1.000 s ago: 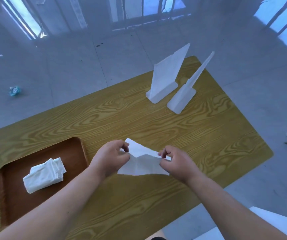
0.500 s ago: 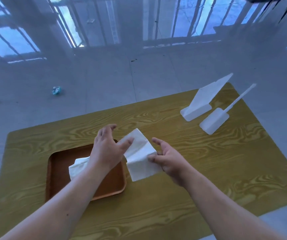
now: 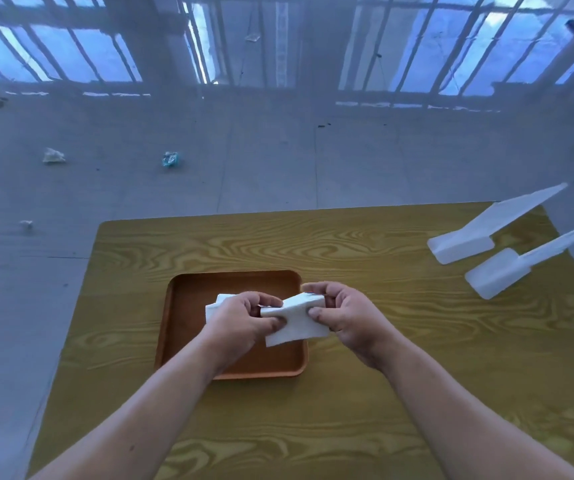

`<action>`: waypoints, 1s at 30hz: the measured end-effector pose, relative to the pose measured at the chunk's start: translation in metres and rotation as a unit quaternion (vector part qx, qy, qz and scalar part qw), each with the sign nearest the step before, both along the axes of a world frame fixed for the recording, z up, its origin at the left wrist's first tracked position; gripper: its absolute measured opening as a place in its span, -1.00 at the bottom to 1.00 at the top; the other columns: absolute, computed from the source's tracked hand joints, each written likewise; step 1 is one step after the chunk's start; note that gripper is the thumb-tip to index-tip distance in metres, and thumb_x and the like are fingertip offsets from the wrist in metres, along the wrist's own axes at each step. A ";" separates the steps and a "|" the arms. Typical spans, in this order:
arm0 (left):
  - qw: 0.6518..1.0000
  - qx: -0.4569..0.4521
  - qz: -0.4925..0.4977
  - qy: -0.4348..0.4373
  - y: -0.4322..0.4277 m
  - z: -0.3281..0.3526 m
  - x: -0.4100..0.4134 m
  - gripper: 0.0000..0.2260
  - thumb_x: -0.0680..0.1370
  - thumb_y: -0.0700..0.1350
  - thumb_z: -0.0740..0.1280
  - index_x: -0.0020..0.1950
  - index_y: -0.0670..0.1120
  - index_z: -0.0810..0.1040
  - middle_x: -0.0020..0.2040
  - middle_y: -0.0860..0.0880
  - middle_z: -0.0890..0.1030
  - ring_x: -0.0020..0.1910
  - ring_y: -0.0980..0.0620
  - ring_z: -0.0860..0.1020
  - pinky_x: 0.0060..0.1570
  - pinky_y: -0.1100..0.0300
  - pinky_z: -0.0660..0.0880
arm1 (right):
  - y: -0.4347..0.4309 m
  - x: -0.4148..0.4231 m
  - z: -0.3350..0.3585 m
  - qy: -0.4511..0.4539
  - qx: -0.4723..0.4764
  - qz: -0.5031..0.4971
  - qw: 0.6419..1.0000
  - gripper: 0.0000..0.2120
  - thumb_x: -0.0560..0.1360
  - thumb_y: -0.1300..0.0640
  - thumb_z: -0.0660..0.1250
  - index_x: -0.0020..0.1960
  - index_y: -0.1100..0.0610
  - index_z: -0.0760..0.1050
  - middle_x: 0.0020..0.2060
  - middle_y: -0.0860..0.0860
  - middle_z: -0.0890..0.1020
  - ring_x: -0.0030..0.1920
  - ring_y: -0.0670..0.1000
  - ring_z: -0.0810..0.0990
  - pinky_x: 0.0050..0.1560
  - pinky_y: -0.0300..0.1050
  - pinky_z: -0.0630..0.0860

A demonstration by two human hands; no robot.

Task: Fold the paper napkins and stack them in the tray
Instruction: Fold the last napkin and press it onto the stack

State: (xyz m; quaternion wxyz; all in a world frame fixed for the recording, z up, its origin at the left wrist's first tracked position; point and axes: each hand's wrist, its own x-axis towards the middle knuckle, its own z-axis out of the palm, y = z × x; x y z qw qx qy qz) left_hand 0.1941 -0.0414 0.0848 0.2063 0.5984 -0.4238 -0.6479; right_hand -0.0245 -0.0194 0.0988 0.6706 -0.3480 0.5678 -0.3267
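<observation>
Item: napkin (image 3: 296,320), folded, pinched between our left hand (image 3: 244,318) and right hand (image 3: 344,318), mid-frame over the tray (image 3: 181,341). A second ago it lay half-folded on the worktop (image 3: 382,427); now we carry it above the napkin (image 3: 218,303) already stacked. Placement looks imminent.

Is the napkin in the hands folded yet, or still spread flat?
Folded. The napkin shows as a compact doubled piece, pinched by the left hand and right hand over the tray.
</observation>
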 end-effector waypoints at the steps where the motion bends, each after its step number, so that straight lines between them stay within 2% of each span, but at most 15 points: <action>1: 1.000 -0.016 0.000 -0.017 0.000 0.001 0.005 -0.83 0.42 -0.18 0.61 -0.02 -0.05 0.74 -0.04 -0.15 0.77 -0.09 -0.06 0.67 0.15 -0.23 0.61 | -0.002 0.005 0.002 0.040 -0.013 0.009 0.999 -0.71 0.58 0.41 0.33 0.17 0.12 0.64 -0.04 0.14 0.73 -0.04 0.02 0.65 -0.02 -0.15 0.57; 3: 0.995 -0.072 -0.021 -0.071 -0.002 0.005 0.014 -0.92 0.46 -0.09 0.60 -0.11 0.04 0.75 -0.04 0.03 0.77 -0.10 0.07 0.67 0.04 -0.15 0.63 | -0.007 0.016 0.005 0.127 -0.051 0.025 0.990 -0.78 0.58 0.33 0.36 0.00 0.04 0.68 -0.09 0.12 0.73 -0.08 0.02 0.62 -0.04 -0.07 0.53; 5: 0.976 -0.156 -0.048 -0.145 -0.006 0.008 0.024 -0.93 0.46 0.02 0.59 -0.14 0.16 0.73 -0.01 0.21 0.67 -0.01 0.19 0.61 -0.05 0.11 0.57 | -0.013 0.025 0.005 0.250 -0.106 0.061 0.960 -0.80 0.56 0.18 0.41 -0.11 -0.11 0.66 -0.03 -0.01 0.68 0.00 -0.10 0.55 0.01 -0.24 0.45; 7: 0.971 -0.188 -0.046 -0.136 -0.010 0.013 0.035 -0.95 0.48 0.03 0.58 -0.13 0.15 0.73 0.08 0.22 0.65 0.12 0.18 0.59 0.03 0.22 0.52 | -0.019 0.031 0.008 0.299 -0.141 0.069 0.941 -0.90 0.53 0.07 0.45 -0.11 -0.12 0.67 0.06 -0.13 0.61 0.15 -0.18 0.45 0.07 -0.36 0.34; 8: 0.984 -0.162 -0.025 -0.075 -0.012 0.014 0.040 -0.94 0.50 0.01 0.58 -0.09 0.09 0.74 0.12 0.16 0.68 0.15 0.12 0.63 0.02 0.23 0.55 | -0.022 0.035 0.009 0.251 -0.125 0.053 0.958 -0.98 0.52 0.06 0.48 -0.08 -0.03 0.69 0.06 -0.11 0.64 0.16 -0.15 0.50 0.08 -0.36 0.38; 10: 0.994 -0.063 0.026 0.086 -0.015 0.016 0.051 -0.83 0.50 -0.04 0.57 0.00 -0.09 0.71 0.05 -0.05 0.75 0.04 -0.10 0.72 -0.11 0.13 0.65 | -0.027 0.044 0.010 0.063 -0.045 -0.002 0.997 -0.83 0.50 0.07 0.52 -0.06 0.17 0.68 -0.06 0.02 0.72 -0.02 0.01 0.64 -0.04 -0.25 0.54; 12: 0.990 -0.016 0.040 0.137 -0.016 0.016 0.059 -0.75 0.50 -0.08 0.58 0.06 -0.18 0.64 -0.08 -0.11 0.75 -0.10 -0.10 0.73 -0.21 0.14 0.65 | -0.029 0.054 0.011 -0.065 0.015 -0.047 0.997 -0.87 0.55 0.13 0.49 -0.04 0.20 0.65 -0.16 0.12 0.71 -0.16 0.06 0.65 -0.17 -0.14 0.61; 14: 0.991 -0.010 0.046 0.125 -0.014 0.012 0.066 -0.83 0.54 -0.12 0.53 0.06 -0.18 0.66 -0.10 -0.10 0.76 -0.15 -0.01 0.72 -0.24 0.19 0.62 | -0.030 0.065 0.010 -0.091 0.040 -0.068 0.993 -0.88 0.60 0.15 0.42 0.00 0.20 0.67 -0.12 0.16 0.71 -0.15 0.08 0.67 -0.14 -0.06 0.65; 17: 0.986 0.015 0.100 0.134 -0.010 -0.001 0.074 -0.88 0.58 -0.14 0.50 0.06 -0.16 0.72 0.02 -0.20 0.78 -0.07 -0.10 0.75 -0.17 0.09 0.67 | -0.025 0.079 0.002 -0.093 0.081 -0.048 0.991 -0.76 0.63 0.13 0.38 0.21 0.26 0.64 0.04 0.19 0.74 0.03 0.17 0.70 0.14 0.18 0.61; 18: 0.983 0.021 0.115 0.141 -0.009 -0.004 0.077 -0.88 0.59 -0.14 0.49 0.08 -0.16 0.73 0.05 -0.22 0.78 -0.04 -0.13 0.75 -0.15 0.05 0.68 | -0.024 0.083 -0.001 -0.080 0.097 -0.028 0.992 -0.75 0.64 0.14 0.37 0.25 0.23 0.63 0.10 0.17 0.75 0.07 0.19 0.71 0.17 0.21 0.60; 21: 0.978 0.038 0.135 0.153 -0.010 -0.011 0.082 -0.86 0.65 -0.19 0.40 0.18 -0.16 0.68 0.10 -0.25 0.76 -0.01 -0.16 0.75 -0.15 0.03 0.69 | -0.022 0.092 -0.007 -0.056 0.131 0.002 0.990 -0.80 0.68 0.15 0.31 0.25 0.10 0.64 0.12 0.16 0.76 0.01 0.15 0.73 -0.12 0.07 0.64; 24: 0.981 0.063 0.129 0.129 -0.011 -0.012 0.086 -0.82 0.70 -0.19 0.30 0.17 -0.02 0.69 0.02 -0.16 0.78 -0.16 -0.05 0.72 -0.30 0.08 0.62 | -0.024 0.100 -0.012 -0.069 0.155 -0.016 0.985 -0.77 0.70 0.19 0.25 0.16 0.01 0.67 -0.02 0.10 0.77 -0.19 0.05 0.68 -0.32 -0.10 0.54; 26: 0.983 0.082 0.110 0.125 -0.011 -0.013 0.093 -0.74 0.69 -0.12 0.23 0.09 0.02 0.73 -0.09 -0.05 0.76 -0.27 0.02 0.67 -0.37 0.15 0.55 | -0.027 0.103 -0.018 -0.081 0.147 -0.026 0.985 -0.70 0.66 0.25 0.24 -0.01 0.01 0.71 -0.11 0.08 0.73 -0.27 0.03 0.62 -0.35 -0.13 0.48; 27: 0.980 0.096 0.105 0.139 -0.012 -0.013 0.097 -0.70 0.67 -0.03 0.20 0.10 -0.01 0.74 -0.08 -0.05 0.75 -0.26 0.01 0.66 -0.32 0.13 0.55 | -0.029 0.103 -0.019 -0.091 0.143 -0.032 0.985 -0.69 0.62 0.26 0.24 -0.08 0.01 0.71 -0.11 0.08 0.72 -0.26 0.04 0.62 -0.34 -0.13 0.47; 30: 0.971 0.121 0.105 0.177 -0.014 -0.018 0.106 -0.53 0.60 0.24 0.20 0.11 -0.07 0.73 -0.04 -0.08 0.73 -0.16 -0.02 0.67 -0.19 0.05 0.57 | -0.032 0.103 -0.025 -0.115 0.137 -0.019 0.984 -0.76 0.50 0.04 0.30 0.00 0.07 0.72 -0.08 0.08 0.68 -0.22 0.04 0.61 -0.27 -0.10 0.50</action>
